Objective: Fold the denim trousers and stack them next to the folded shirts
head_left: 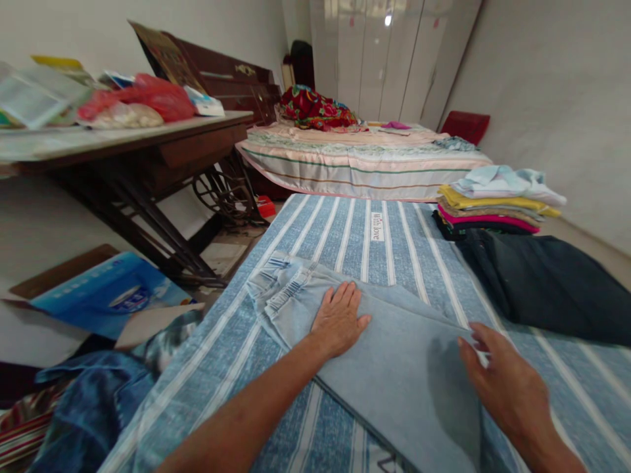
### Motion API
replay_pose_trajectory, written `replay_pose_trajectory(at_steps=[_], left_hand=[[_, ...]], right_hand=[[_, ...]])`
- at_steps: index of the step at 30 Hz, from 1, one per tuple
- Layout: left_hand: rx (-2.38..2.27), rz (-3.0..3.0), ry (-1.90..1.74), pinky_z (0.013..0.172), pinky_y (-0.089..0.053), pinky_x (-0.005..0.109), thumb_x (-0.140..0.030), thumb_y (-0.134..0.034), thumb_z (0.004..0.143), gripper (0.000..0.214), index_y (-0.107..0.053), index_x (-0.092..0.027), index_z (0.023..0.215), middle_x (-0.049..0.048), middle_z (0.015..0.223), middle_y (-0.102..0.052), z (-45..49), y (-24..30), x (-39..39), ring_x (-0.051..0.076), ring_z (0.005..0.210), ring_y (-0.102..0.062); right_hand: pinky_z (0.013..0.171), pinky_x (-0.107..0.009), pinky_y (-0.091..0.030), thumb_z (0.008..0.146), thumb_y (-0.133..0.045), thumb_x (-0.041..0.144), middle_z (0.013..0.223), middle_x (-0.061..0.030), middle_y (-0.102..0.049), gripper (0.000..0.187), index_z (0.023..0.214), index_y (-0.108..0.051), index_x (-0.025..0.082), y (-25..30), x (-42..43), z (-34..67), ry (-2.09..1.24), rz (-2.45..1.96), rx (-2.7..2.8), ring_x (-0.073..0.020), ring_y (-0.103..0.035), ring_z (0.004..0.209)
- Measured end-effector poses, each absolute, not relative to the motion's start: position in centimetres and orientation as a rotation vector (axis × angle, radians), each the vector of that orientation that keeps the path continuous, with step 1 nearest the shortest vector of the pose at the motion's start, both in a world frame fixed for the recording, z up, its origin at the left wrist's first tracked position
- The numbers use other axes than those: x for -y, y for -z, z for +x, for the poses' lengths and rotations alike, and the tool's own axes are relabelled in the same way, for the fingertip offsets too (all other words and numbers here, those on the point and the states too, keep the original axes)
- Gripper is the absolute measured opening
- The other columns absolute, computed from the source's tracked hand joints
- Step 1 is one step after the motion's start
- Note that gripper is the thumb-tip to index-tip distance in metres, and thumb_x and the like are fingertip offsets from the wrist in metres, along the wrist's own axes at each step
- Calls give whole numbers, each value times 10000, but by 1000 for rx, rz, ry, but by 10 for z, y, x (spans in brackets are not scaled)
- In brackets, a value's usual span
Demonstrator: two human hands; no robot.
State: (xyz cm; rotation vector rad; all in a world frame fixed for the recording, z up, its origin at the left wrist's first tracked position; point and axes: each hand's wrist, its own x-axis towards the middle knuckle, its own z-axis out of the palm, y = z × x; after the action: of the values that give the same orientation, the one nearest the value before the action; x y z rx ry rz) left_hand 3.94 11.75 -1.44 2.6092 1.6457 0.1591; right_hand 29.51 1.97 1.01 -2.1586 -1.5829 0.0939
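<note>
A pair of light blue jeans [394, 355], folded lengthwise, lies on the blue-and-white striped bedsheet [290, 420]. Its gathered waistband points to the far left and its legs run toward the near right. My left hand [340, 318] rests flat on the upper part of the jeans, fingers spread. At the right edge of the denim is my right hand [507, 381], fingers curved and thumb apart from them, with a pale gap showing between. A shadow falls on the denim beside it. Whether its fingertips touch the cloth is hard to tell.
Dark folded trousers [547, 282] lie at right, beside a stack of folded clothes [493, 207]. Another bed [365, 164] stands beyond. A sewing-machine table [207, 131] with bags occupies the left. Below are a blue box [113, 292] and heaped denim clothing [93, 407].
</note>
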Motion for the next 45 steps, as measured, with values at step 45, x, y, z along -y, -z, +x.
replay_pose_trajectory(at_steps=[45], left_hand=[[-1620,2586,-256,1122,-233,422,-153,-336,866,487,-404,-115,1347,122,1428,-411,26,10,-92,217,1370,-272]], right_hand=[[1093,-436,-247,938,-339,425,1419,-154,-402,535,1348,-430,94,21,-120,191,-206,-1385,2531,-266,-314,1335]])
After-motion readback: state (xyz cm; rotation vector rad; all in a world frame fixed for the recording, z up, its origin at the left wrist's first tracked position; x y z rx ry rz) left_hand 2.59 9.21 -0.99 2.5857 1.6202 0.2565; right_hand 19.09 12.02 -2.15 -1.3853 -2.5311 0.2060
